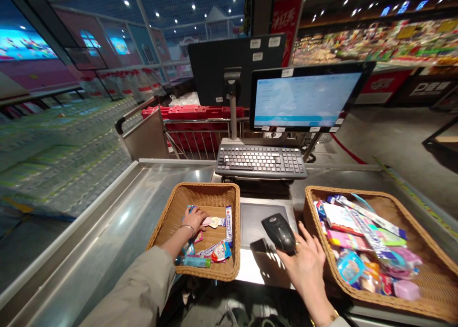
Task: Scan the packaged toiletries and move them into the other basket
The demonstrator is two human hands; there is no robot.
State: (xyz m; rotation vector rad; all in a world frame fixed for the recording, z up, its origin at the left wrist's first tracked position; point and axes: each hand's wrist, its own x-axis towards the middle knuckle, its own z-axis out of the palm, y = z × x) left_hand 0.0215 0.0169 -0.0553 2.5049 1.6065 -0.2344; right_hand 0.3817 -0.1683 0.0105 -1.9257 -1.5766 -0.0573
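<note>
Reaching into the left wicker basket (171, 198), my left hand (194, 220) has its fingers curled down over small packets. A bit of blue packaging shows beside it, and a pale pink-and-white packet (214, 222) lies at its fingertips. What the fingers grip is hidden. Around it in the basket are a blue-and-white stick pack (229, 224), a blue-and-white packet with a red print (221, 252) and a green-blue tube (195, 261). My right hand (308, 260) holds a black handheld barcode scanner (279, 232) above the counter between the baskets; its handle is mostly hidden.
The right wicker basket (429, 293) holds several packets, boxes and small plastic containers. Behind the baskets stand a keyboard (261, 161) and a lit monitor (304, 98). A metal counter (118, 222) runs along the left, with a shopping cart (196, 131) beyond.
</note>
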